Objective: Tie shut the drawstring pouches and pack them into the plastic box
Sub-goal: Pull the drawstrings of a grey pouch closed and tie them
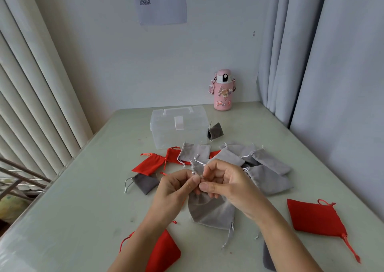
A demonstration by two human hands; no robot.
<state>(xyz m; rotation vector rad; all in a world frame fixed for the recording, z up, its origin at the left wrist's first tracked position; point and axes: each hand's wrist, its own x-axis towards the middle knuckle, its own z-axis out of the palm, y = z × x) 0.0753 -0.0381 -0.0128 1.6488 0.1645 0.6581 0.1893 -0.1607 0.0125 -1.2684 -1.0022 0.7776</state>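
A light grey drawstring pouch (209, 209) hangs between my two hands above the table, its mouth up at my fingers. My left hand (176, 188) pinches its silver cord between thumb and forefinger. My right hand (224, 182) curls round the gathered top and the cord. The clear plastic box (178, 126) stands behind with its lid down and white latch facing me. Several more grey pouches (268, 180) and red pouches (315, 217) lie scattered around on the table.
A pink water bottle (222, 90) stands at the back right by the wall. A dark grey pouch (216, 131) leans at the box's right side, another (145, 183) lies left of my hands. Curtains hang on both sides of the pale green table (83, 209).
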